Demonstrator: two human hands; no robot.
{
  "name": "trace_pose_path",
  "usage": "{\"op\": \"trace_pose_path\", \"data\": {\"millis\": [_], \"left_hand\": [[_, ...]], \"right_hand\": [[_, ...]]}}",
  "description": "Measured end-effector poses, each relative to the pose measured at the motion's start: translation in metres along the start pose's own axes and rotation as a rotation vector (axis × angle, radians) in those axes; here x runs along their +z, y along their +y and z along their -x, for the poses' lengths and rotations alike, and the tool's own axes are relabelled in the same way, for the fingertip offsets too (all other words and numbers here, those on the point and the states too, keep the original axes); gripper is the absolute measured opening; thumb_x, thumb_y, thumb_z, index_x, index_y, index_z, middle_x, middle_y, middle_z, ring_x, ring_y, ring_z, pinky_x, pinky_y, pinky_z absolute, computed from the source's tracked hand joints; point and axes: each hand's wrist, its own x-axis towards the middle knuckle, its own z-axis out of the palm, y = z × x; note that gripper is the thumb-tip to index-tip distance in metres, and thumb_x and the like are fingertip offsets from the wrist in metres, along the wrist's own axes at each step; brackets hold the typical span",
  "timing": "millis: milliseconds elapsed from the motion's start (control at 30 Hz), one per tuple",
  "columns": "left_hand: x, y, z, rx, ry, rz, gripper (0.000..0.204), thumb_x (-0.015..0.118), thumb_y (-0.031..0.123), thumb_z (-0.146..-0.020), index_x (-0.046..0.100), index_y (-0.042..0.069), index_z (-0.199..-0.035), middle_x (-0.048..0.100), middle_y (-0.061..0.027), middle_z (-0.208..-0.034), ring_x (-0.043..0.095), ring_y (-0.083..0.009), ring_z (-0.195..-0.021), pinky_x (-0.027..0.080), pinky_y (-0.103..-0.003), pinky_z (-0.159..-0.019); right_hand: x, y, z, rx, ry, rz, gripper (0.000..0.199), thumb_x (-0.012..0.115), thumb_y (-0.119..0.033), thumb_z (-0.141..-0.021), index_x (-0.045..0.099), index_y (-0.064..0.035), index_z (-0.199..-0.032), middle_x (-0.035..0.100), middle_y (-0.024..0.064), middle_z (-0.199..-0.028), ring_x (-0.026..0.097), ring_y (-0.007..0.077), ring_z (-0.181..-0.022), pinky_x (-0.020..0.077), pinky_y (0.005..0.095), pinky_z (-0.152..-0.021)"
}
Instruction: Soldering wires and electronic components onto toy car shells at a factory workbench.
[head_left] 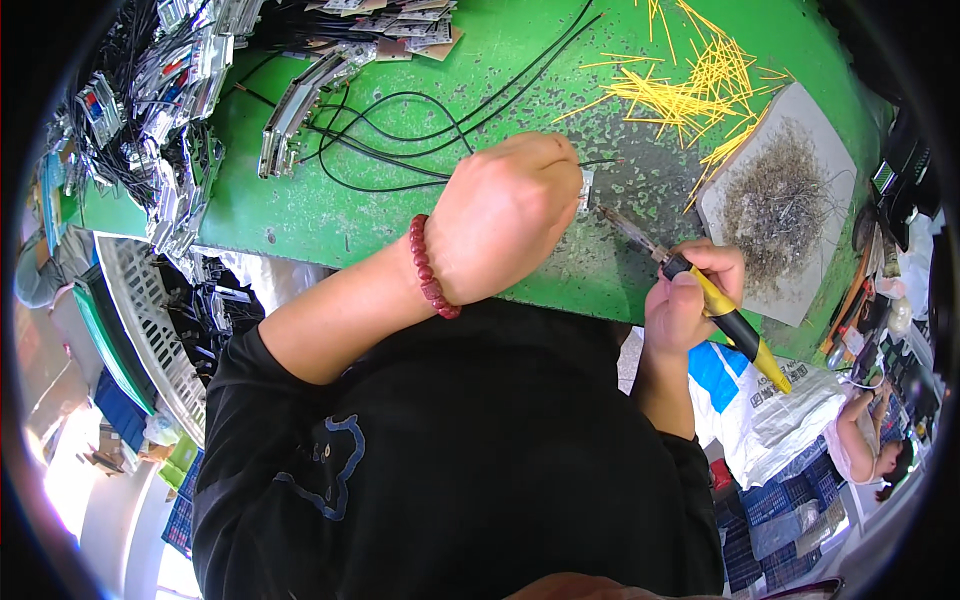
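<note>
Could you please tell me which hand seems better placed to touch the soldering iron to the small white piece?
Probably the right hand: it grips the soldering iron, whose tip points toward the nearby white piece. The left hand is at that piece, its grip hidden.

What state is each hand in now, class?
Left hand: curled, grip hidden; cannot tell whether it holds the small white piece.
Right hand: closed around the yellow-and-black soldering iron.

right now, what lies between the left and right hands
In the head view: the metal tip of the yellow tool, pointing from the right hand toward a white piece beside the left hand, over the green tabletop.
</note>
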Motion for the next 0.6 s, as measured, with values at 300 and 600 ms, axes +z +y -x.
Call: {"op": "trace_pose_path", "data": {"millis": [300, 600], "left_hand": [[0.0006, -0.0008, 0.0002, 0.013, 0.008, -0.008, 0.006, 0.066, 0.0, -0.073, 0.062, -0.001, -0.078, 0.064, -0.0101, -0.085, 0.061, -0.0272, -0.075, 0.052, -0.034, -0.064], [-0.0021, 0.0016, -0.002, -0.007, -0.045, -0.028, 0.005, 0.064, 0.001, -0.074, 0.06, 0.0, -0.076, 0.063, -0.0109, -0.084, 0.061, -0.0283, -0.076, 0.052, -0.035, -0.065]], "right_hand": [[0.0036, -0.0027, -0.0018, 0.018, -0.05, 0.009, 0.033, 0.072, -0.024, -0.078, 0.052, 0.0002, -0.088, 0.053, 0.0059, -0.076, 0.043, 0.0087, -0.064, 0.0323, 0.0222, -0.058], [0.0014, 0.0022, -0.0037, -0.06, -0.006, 0.033, 0.027, 0.067, -0.019, -0.077, 0.05, -0.0007, -0.086, 0.051, 0.0089, -0.071, 0.049, 0.0145, -0.062, 0.0393, 0.0231, -0.055]]}}
